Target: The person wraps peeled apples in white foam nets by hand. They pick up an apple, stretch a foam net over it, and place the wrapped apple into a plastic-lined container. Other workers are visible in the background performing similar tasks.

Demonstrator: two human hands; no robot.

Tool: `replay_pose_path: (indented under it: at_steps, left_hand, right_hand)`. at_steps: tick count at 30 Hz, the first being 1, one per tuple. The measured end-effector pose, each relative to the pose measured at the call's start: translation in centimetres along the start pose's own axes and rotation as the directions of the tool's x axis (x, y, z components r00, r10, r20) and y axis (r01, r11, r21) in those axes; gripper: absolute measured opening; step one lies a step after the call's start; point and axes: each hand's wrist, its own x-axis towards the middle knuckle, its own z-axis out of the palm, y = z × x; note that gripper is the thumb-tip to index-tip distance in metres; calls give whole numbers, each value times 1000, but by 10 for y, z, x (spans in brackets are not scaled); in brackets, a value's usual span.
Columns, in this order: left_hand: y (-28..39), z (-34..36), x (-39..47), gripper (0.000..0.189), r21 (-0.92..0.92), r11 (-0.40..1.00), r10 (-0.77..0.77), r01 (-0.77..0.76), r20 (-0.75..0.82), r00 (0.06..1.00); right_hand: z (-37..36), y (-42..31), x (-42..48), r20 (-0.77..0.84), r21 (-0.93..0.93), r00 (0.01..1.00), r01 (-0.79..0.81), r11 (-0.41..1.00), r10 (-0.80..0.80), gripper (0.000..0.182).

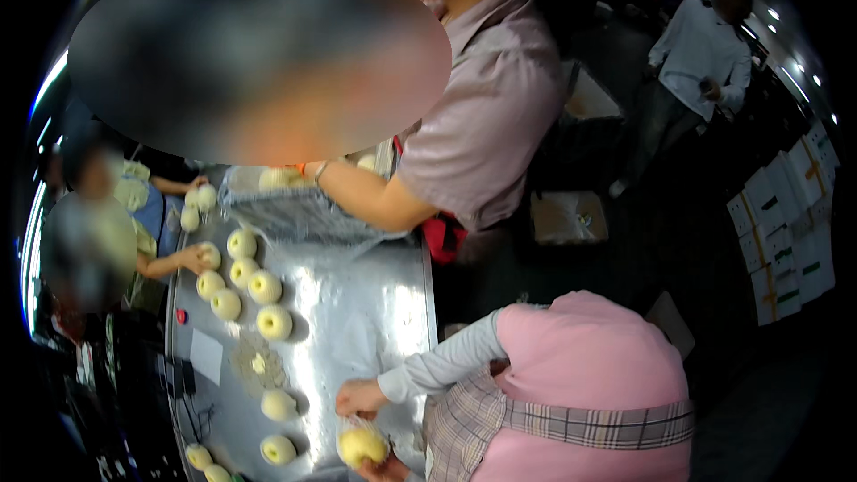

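My right hand point(360, 397), in a grey sleeve, pinches a whitish translucent wrapping point(355, 423) over a yellow fruit point(361, 447). From below, my left hand point(385, 470) cups that fruit; the frame's lower edge cuts part of this hand off. Both are above the near right side of a shiny metal table point(335, 341). Left of my hands, two fruits in pale foam nets, one upper point(278, 405) and one lower point(277, 450), rest on the metal. Farther up the table stands a group of several netted fruits point(263, 286).
A co-worker's arm point(368, 197) reaches into a plastic-lined box point(315, 211) at the far end. Another person's hand point(194, 258) touches a netted fruit on the left. White paper point(206, 356), black adapters point(179, 378) with cables lie along the left edge. White cartons point(780, 234) are stacked right.
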Motion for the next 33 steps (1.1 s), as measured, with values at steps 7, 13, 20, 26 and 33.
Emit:
replay_pose_path:
  at_steps: [7, 13, 20, 26, 33]
  left_hand:
    - [-1, 74, -12, 82, -102, 995, 17, -13, 34, 999]
    - [3, 78, -15, 94, -426, 903, 7, 61, 157, 987]
    - [-6, 33, -6, 89, -735, 648, 26, 202, 286, 958]
    - [17, 58, -27, 71, -803, 580, 135, 133, 256, 957]
    - [17, 68, -26, 70, -792, 598, -33, 121, 127, 991]
  right_hand:
    - [-1, -12, -1, 395, 380, 912, -270, 885, 109, 24]
    - [-53, 36, 15, 42, 110, 955, 287, 951, -293, 34]
    - [13, -5, -29, 216, 616, 942, -337, 712, 258, 38]
    - [24, -1, -29, 278, 693, 923, -385, 609, 266, 39]
    - [13, -25, -26, 277, 699, 949, -306, 646, 150, 31]
